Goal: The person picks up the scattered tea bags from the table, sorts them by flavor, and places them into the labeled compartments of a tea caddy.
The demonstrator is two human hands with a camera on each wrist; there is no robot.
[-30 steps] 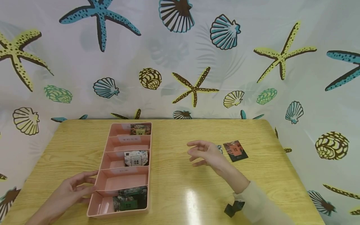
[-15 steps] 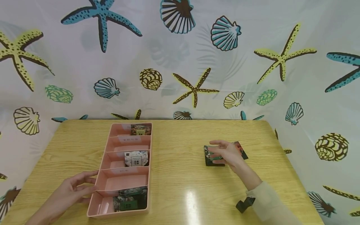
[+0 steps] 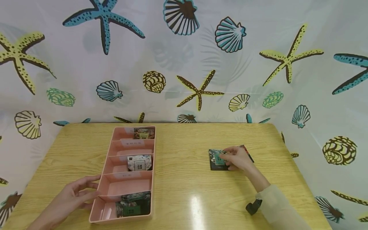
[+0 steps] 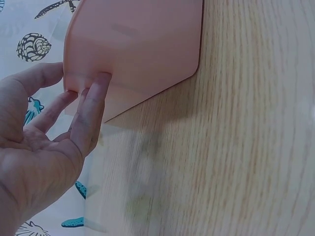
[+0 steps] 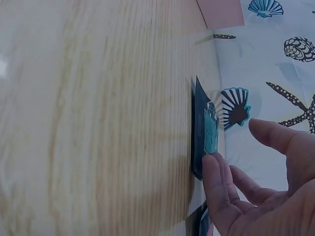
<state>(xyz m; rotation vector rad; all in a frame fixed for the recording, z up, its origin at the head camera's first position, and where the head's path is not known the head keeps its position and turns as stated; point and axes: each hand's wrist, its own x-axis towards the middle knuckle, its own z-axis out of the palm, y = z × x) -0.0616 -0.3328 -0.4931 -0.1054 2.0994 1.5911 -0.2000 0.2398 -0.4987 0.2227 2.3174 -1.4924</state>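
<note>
My left hand (image 3: 73, 196) rests its fingertips on the outer left wall of a pink divided box (image 3: 104, 172); the left wrist view has those fingers against the pink wall (image 4: 142, 44). On the table's right side, my right hand (image 3: 237, 158) touches the right edge of a dark sachet with a green label (image 3: 215, 161). In the right wrist view the fingers (image 5: 214, 177) meet this sachet (image 5: 199, 128) while the thumb stands apart from it. A second dark sachet (image 3: 249, 153), its corner reddish, lies mostly hidden behind the right hand.
Several compartments divide the box. A brown patterned sachet (image 3: 144, 133) sits in the farthest, a white one (image 3: 139, 163) in the middle, dark green ones (image 3: 133, 206) in the nearest. A curtain printed with shells and starfish (image 3: 184, 57) hangs behind the wooden table (image 3: 178, 185).
My right hand has moved right from the middle of the table and come down onto the green-labelled sachet, covering much of the red one. The left hand and box stay put.
</note>
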